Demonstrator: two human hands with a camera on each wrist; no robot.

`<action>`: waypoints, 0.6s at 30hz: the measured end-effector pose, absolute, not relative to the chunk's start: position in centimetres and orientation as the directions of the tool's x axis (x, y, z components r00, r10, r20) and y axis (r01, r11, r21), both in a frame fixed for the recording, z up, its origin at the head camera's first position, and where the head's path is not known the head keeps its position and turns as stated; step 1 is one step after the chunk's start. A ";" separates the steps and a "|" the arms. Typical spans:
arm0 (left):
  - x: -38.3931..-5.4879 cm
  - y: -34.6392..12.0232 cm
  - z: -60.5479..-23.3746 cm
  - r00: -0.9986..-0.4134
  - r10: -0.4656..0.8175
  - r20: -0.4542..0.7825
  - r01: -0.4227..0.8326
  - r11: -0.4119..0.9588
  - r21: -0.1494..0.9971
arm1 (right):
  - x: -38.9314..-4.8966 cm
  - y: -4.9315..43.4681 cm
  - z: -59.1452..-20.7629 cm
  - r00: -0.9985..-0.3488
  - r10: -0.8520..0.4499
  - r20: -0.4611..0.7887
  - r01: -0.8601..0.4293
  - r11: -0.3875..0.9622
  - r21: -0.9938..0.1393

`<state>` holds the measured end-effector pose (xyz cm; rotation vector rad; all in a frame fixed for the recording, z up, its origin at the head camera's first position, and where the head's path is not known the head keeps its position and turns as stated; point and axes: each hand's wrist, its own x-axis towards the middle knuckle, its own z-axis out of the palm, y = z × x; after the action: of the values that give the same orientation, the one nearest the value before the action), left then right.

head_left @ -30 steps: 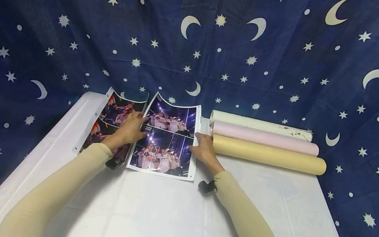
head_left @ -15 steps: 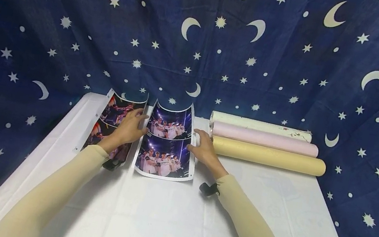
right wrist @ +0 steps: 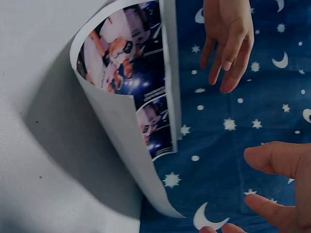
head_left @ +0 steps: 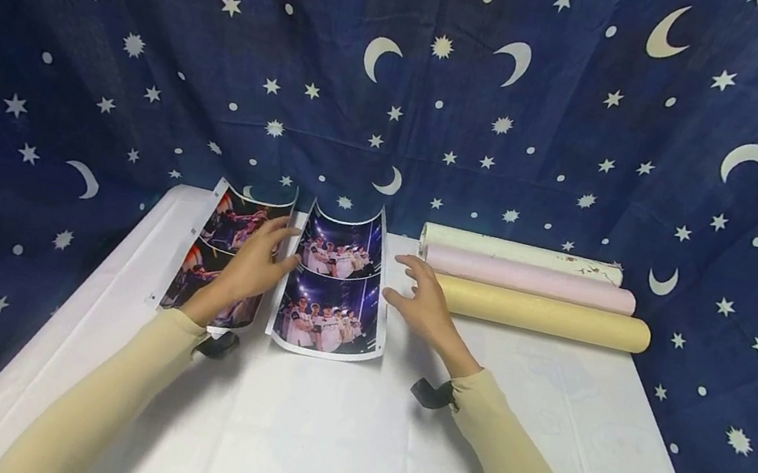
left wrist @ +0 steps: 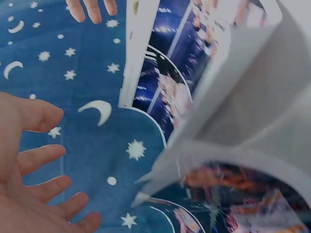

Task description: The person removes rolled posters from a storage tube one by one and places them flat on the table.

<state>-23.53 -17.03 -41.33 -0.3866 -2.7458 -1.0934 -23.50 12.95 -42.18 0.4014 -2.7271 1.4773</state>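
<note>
Two glossy printed photo sheets with white borders lie side by side at the back of the table. The right sheet (head_left: 329, 312), with a group in white tops on a purple-blue ground, curves up along its sides. Over the red and dark left sheet (head_left: 199, 281) hovers my left hand (head_left: 254, 261), fingers spread beside the right sheet's left edge. My right hand (head_left: 427, 306) is apart from that sheet's right edge, fingers loosely bent and holding nothing. In the right wrist view the curled sheet (right wrist: 116, 121) shows its white back.
To the right lie three rolls: a white patterned roll (head_left: 521, 251), a pink roll (head_left: 531, 279) and a yellow roll (head_left: 548, 314) nearest me. A white cloth (head_left: 312, 445) covers the table. Behind hangs a dark blue curtain (head_left: 409, 64) with moons and stars.
The right sheet dropped from a flatter, held position and now curves upward at its sides. My right hand let go of its edge and moved slightly right; my left hand also came off it.
</note>
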 end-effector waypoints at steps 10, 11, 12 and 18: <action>-21.3 -15.5 -40.1 -0.935 0.188 0.299 0.350 0.615 0.707 | -21.3 15.2 -40.4 -0.965 -0.201 0.168 -0.248 0.492 -0.835; -21.1 -15.3 -39.9 -0.933 0.187 0.308 0.357 0.604 0.712 | -21.1 15.5 -40.3 -0.965 -0.197 0.170 -0.247 0.488 -0.837; -20.9 -15.1 -39.8 -0.929 0.187 0.318 0.365 0.596 0.716 | -20.9 15.7 -40.2 -0.965 -0.195 0.173 -0.248 0.485 -0.839; -19.9 -13.7 -39.0 -0.915 0.182 0.359 0.399 0.534 0.746 | -20.0 17.6 -39.6 -0.964 -0.178 0.199 -0.262 0.475 -0.840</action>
<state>-19.88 -13.69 -39.00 -0.4891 -2.5351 -1.3239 -19.97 17.59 -39.64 0.3925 -2.6248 1.5183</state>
